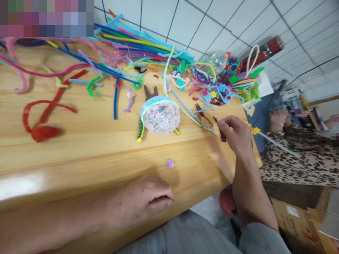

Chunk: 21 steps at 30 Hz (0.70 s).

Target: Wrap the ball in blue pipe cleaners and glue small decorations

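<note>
My left hand (156, 195) rests near the table's front edge, fingers curled in against the thumb; whatever may be inside is hidden. Just beyond it lies a small lilac disc (170, 163). My right hand (235, 135) is at the table's right side, thumb and fingers pinched on a dark purple fuzzy piece (222, 134). Left of that hand are small pliers (203, 116) with yellow handles. Mid-table sits a clear dome (161, 118) with pale speckles and a blue-green pipe cleaner round its rim. It covers part of larger green-and-yellow-handled pliers (140, 132).
A pile of coloured pipe cleaners (143, 44) runs along the back. A red pipe-cleaner piece (45, 133) lies at left. Colourful finished-looking crafts (225, 83) crowd the back right corner. Another person in leopard print (299, 155) sits beyond the right edge, near a cardboard box (291, 215).
</note>
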Available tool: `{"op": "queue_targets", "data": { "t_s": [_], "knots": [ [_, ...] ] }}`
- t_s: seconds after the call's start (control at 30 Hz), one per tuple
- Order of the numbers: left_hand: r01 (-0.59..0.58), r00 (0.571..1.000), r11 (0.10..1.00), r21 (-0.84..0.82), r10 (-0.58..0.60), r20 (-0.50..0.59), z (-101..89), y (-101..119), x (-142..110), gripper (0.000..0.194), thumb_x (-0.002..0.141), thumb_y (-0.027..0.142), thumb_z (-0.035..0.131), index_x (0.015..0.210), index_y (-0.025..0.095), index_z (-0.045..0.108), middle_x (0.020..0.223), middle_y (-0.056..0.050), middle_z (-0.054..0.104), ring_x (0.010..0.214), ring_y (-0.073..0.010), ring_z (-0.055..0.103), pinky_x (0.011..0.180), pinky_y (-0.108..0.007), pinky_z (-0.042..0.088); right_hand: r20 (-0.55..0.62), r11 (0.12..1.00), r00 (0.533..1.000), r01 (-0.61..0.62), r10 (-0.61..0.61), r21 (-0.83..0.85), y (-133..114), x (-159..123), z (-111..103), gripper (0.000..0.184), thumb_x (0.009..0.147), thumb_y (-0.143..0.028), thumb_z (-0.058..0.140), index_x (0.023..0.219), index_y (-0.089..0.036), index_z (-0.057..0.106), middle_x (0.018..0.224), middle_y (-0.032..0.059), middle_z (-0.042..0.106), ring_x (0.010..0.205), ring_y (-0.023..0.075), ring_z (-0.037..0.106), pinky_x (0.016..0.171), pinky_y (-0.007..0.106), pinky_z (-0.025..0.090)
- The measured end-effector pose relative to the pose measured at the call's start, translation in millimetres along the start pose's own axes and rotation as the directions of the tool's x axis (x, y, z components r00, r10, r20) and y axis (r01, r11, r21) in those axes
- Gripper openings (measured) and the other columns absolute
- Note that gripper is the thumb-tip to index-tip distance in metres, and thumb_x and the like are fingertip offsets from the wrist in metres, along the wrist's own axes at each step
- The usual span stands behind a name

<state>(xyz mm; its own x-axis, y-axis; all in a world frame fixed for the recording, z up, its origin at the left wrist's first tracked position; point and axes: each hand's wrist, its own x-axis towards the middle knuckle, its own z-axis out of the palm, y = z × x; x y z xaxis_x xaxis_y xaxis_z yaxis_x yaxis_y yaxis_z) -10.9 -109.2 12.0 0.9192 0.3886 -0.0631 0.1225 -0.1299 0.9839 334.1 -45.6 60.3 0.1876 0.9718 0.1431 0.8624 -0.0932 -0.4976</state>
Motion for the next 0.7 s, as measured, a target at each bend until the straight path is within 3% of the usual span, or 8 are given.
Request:
{"op": "queue_targets", "data": {
  "t_s": [0.07,0.17,0.23,0.3,0.4,0.53,0.6,0.7],
  "knots": [
    [0.002,1.0,1.0,-0.015,-0.001,0.005,-0.4,0,0,0.026,0.105,0.028,0.049,0.085,0.022,0.066,0.08,-0.002,0.071,0.074,-0.0145,0.062,0.069,-0.027,0.043,0.14,0.976,0.966,0.215,-0.219,0.046,-29,-27,4,0.023,0.095,-0.046,0.065,0.086,-0.025,0.066,0.08,0.0033,0.068,0.076,0.0222,0.064,0.071,0.036,0.052],
    [-0.014,1.0,1.0,-0.025,0.014,0.01,-0.3,0,0,0.025,0.103,0.025,0.048,0.084,0.02,0.064,0.077,-0.001,0.067,0.071,-0.0133,0.059,0.067,-0.026,0.041,0.366,0.854,0.776,0.504,-0.514,0.131,-67,-65,23,0.019,0.099,-0.039,0.068,0.111,-0.024,0.066,0.103,0.0079,0.073,0.099,0.0265,0.068,0.086,0.041,0.054],
    [-0.041,0.999,0.999,-0.017,0.041,0.004,0.3,-1,0,0.026,0.103,0.023,0.048,0.082,0.02,0.063,0.074,0.0,0.064,0.068,-0.0127,0.057,0.066,-0.026,0.039,0.449,0.777,0.661,0.615,-0.6,0.134,-82,-82,41,0.018,0.1,-0.034,0.067,0.114,-0.022,0.064,0.105,0.0094,0.072,0.099,0.0271,0.066,0.086,0.042,0.052],
    [-0.069,0.998,0.998,-0.004,0.069,-0.008,0.9,-3,1,0.026,0.102,0.022,0.049,0.081,0.019,0.063,0.073,0.0,0.063,0.067,-0.0124,0.056,0.065,-0.026,0.039,0.488,0.741,0.613,0.663,-0.621,0.11,-86,-91,55,0.007,0.102,-0.026,0.062,0.106,-0.021,0.063,0.097,0.0081,0.069,0.091,0.0252,0.064,0.082,0.04,0.051],
    [-0.1,0.995,0.995,0.02,0.101,-0.022,1.7,-5,1,0.024,0.102,0.021,0.051,0.081,0.019,0.063,0.074,0.0,0.064,0.069,-0.0122,0.057,0.067,-0.025,0.039,0.483,0.748,0.626,0.657,-0.612,0.095,-80,-92,61,0.01,0.104,-0.019,0.054,0.098,-0.02,0.062,0.089,0.0061,0.066,0.084,0.0224,0.061,0.078,0.037,0.049],
    [-0.139,0.99,0.99,0.012,0.139,-0.034,2.1,-7,2,0.021,0.099,0.018,0.053,0.083,0.019,0.066,0.077,0.0,0.068,0.072,-0.0125,0.06,0.069,-0.024,0.043,0.442,0.797,0.676,0.576,-0.589,0.181,-76,-81,50,0.01,0.104,-0.018,0.055,0.098,-0.021,0.062,0.085,0.0033,0.066,0.077,0.0183,0.063,0.069,0.031,0.049],
    [-0.163,0.985,0.987,-0.004,0.162,-0.053,1.7,-7,2,0.018,0.098,0.018,0.056,0.084,0.019,0.067,0.077,0.0,0.07,0.072,-0.0124,0.062,0.07,-0.024,0.044,0.447,0.826,0.696,0.499,-0.562,0.261,-90,-71,45,0.009,0.103,-0.019,0.058,0.097,-0.023,0.063,0.081,0.0002,0.067,0.071,0.0152,0.063,0.064,0.028,0.049],
    [-0.174,0.982,0.985,0.005,0.174,-0.067,1.5,-8,1,0.017,0.098,0.018,0.058,0.084,0.019,0.068,0.076,0.001,0.071,0.07,-0.0119,0.063,0.07,-0.023,0.045,0.413,0.829,0.725,0.418,-0.55,0.371,-133,-53,42,0.005,0.101,-0.021,0.063,0.1,-0.025,0.067,0.082,-0.0021,0.07,0.071,0.0132,0.065,0.066,0.026,0.053]
  ]
}}
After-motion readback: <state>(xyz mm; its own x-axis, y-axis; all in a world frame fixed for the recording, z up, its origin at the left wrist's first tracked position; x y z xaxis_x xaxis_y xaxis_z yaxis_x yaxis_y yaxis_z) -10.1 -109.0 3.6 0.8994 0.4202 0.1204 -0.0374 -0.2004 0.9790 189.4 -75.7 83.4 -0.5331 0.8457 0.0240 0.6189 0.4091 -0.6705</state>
